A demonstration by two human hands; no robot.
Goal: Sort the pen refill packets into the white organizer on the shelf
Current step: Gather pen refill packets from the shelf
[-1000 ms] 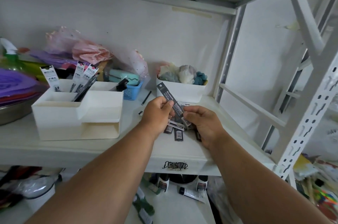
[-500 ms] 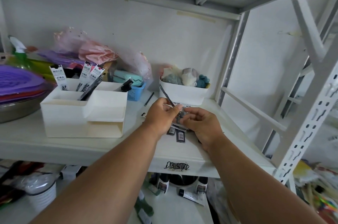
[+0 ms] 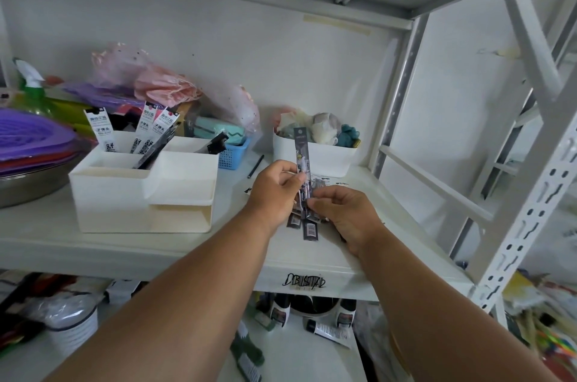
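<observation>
- Left hand: fingers and thumb curled, pinching the lower part of a narrow dark-grey plastic pen refill packet that stands nearly upright above the knuckles.
- Right hand: fingers curled down, their tips pinching the loose dark refill packets lying under both hands, close beside the left hand's thumb.
- Loose packets lie flat on the white metal shelf, near its front edge; white-backed ones show just behind the hands.
- White plastic stepped organizer stands on the shelf left of the hands, well apart from them, with bare shelf between.
- Its rear compartments hold upright white-labelled refill packets and slanted dark ones.
- White rectangular bin filled with soft cloth items sits just behind the raised packet.
- Small blue plastic basket stands between organizer and bin; a thin black pen lies beside it.
- Grey slotted upright post bounds the shelf on the right.
</observation>
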